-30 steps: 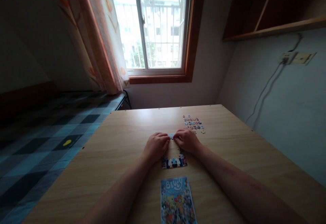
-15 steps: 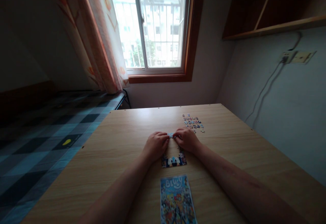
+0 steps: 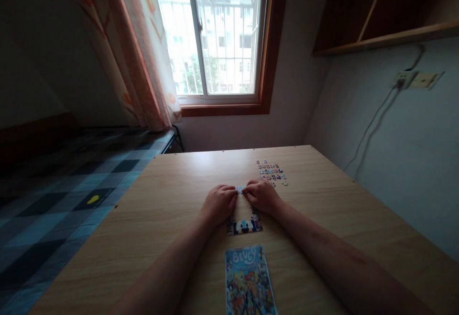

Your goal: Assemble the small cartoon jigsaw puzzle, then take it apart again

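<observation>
While L hand (image 3: 219, 203) & R hand (image 3: 263, 195) rested backs-up, fingers bent, their tips met a small light-blue strip (image 3: 239, 189) btwn them; couldn't tell if they pinched it or just pressed, too small & dim. Jigsaw (image 3: 245, 227) lay on table (image 3: 161, 200) btwn & just below the hands: near edge w/ blue-and-white face visible, bare wood in its middle, sides partly covered by hands, so any join to the strip was hidden.

Past R hand, loose pcs (image 3: 271, 171) sat in rough rows, closest ones partly blocked by it; prints unreadable. Nearer the viewer, pic sheet (image 3: 249, 276) read "BLUEY"; line under title blurred, bottom cut off by frame. Both forearms ran out of view too.

Farther out, bed (image 3: 107, 167) w/ checked cover was dim & cut off on L side. Curtain (image 3: 138, 66) hid part of window (image 3: 229, 42); tops of both cropped. Up R, shelf (image 3: 390, 40) interior was mostly shadow; below, cable (image 3: 371, 131) dropped from socket (image 3: 405, 80), lower end hidden behind table.
</observation>
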